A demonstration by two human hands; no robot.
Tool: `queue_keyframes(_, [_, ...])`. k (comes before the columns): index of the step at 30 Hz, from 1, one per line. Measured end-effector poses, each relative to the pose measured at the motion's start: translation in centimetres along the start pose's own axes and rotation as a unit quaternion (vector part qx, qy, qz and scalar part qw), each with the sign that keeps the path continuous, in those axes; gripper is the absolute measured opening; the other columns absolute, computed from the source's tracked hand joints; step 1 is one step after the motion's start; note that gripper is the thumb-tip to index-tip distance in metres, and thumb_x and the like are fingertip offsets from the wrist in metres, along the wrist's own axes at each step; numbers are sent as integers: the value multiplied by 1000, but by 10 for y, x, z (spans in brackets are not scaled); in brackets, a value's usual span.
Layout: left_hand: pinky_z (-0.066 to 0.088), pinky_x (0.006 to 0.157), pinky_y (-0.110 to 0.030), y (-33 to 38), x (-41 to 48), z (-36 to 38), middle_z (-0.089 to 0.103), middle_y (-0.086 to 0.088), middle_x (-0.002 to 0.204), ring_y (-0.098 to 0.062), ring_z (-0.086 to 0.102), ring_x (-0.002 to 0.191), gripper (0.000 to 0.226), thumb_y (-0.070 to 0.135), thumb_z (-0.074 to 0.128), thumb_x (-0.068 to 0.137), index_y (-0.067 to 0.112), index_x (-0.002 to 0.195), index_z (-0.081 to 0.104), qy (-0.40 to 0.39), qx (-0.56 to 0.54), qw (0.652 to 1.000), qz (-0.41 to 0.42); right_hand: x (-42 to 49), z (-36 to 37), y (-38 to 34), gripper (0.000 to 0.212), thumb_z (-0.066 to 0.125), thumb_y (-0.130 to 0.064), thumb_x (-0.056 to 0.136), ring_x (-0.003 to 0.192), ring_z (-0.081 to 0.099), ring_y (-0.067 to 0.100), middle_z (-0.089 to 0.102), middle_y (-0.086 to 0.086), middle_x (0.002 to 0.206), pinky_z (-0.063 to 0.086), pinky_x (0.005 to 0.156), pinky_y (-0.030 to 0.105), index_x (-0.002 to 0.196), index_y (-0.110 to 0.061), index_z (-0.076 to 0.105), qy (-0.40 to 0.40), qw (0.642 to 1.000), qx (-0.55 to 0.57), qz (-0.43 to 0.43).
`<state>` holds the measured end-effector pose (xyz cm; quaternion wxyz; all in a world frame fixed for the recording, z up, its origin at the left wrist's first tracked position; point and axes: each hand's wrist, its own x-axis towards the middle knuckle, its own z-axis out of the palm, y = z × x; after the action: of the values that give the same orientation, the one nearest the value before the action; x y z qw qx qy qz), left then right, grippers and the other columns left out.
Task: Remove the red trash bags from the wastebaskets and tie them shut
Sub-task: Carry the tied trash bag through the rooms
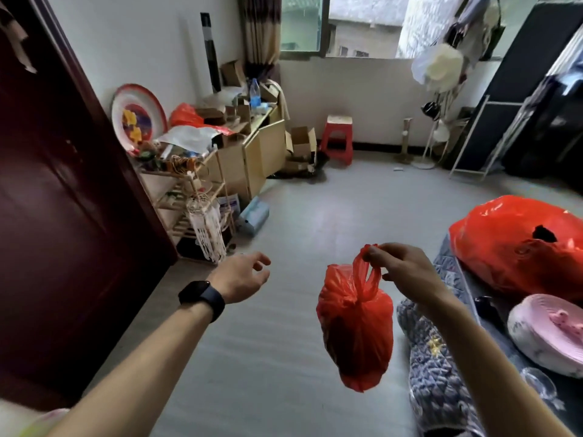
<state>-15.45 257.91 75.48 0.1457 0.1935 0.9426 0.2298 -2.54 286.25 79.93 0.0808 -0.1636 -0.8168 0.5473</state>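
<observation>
- Red thin plastic makes up the small trash bag (pixel 355 326), which hangs in the air in front of the person, above the floor (pixel 299 216) and clear of any wastebasket; none is in view.
- It looks soft and crinkly, probably light, with a dark lump of contents sagging in the bottom, so the film may stretch or tear if it is jerked.
- Its long axis runs straight up and down, with the rounded base pointing at the floor and the two handle loops pointing up.
- The right hand (pixel 407 272) holds it from above, with the fingers (pixel 373 255) pinching the handle tops together.
- The handles or the gathered neck just below them seem the best places to hold, since the body is slippery and shapeless.
- Whether the neck is already knotted cannot be told.
- The left hand (pixel 243 275), which has a dark wristband (pixel 202 298), holds nothing; its fingers (pixel 262 258) are loosely spread, well apart from the bag.
- To the right, a patterned quilt (pixel 441 373) covers a bed.
- Farther back on the bed lies a much larger red bag (pixel 517 244), full and glossy, with a dark hole in its top.
- A red stool (pixel 337 140) stands by the far wall.
</observation>
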Motion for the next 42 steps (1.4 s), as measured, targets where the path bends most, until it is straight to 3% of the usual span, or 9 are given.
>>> queue_keyframes(3, [51,93,-37,28,67,2,68,7,110,-15,63,102,29,41,56,91,31,118,61,-8,-4,1000,23,59,-30,8,21,62,-28,96,92,69,30,75,12,93,56,81,45,89,-15,78,22,1000,12,7])
queue_keyframes(6, [52,92,-38,57,158,3,67,6,110,-14,63,101,29,40,56,92,30,118,61,-4,-10,999,47,134,-61,20,20,61,-27,96,91,68,17,76,2,90,52,73,31,90,-17,78,29,999,34,20])
queue_keyframes(8, [52,91,-38,79,242,4,67,7,110,-14,63,101,28,41,55,92,31,118,61,-9,-12,998,61,204,-86,30,21,60,-26,97,94,68,14,77,-1,92,50,73,28,95,-14,77,37,998,51,28])
queue_keyframes(15, [49,90,-32,150,437,-7,66,8,116,-14,61,104,29,40,53,94,33,122,58,-37,28,994,95,374,-156,50,22,59,-25,98,96,69,16,78,1,94,51,76,31,94,-13,77,76,993,67,68])
queue_keyframes(23, [51,91,-38,240,657,14,66,10,114,-15,60,106,28,42,53,93,35,119,59,-60,53,989,126,569,-237,103,23,60,-27,97,98,68,16,77,3,95,50,75,32,90,-15,77,99,989,65,91])
queue_keyframes(28, [51,91,-40,322,805,32,66,12,112,-15,60,107,27,42,54,91,37,117,59,-51,71,987,135,708,-320,144,26,59,-32,97,93,68,14,77,-3,90,53,83,37,86,-18,77,119,989,11,83])
queue_keyframes(32, [51,91,-38,400,913,38,66,11,114,-15,60,107,27,40,54,92,36,118,59,-44,92,983,152,801,-392,167,32,55,-38,97,85,67,13,75,-5,84,50,78,33,82,-19,76,152,983,-47,89])
queue_keyframes(42, [50,84,-32,597,1189,113,63,12,120,-15,60,107,30,41,50,93,39,123,54,-78,160,941,287,1002,-569,250,30,54,-47,94,80,66,20,71,-4,78,53,81,40,80,-24,65,257,951,-96,143])
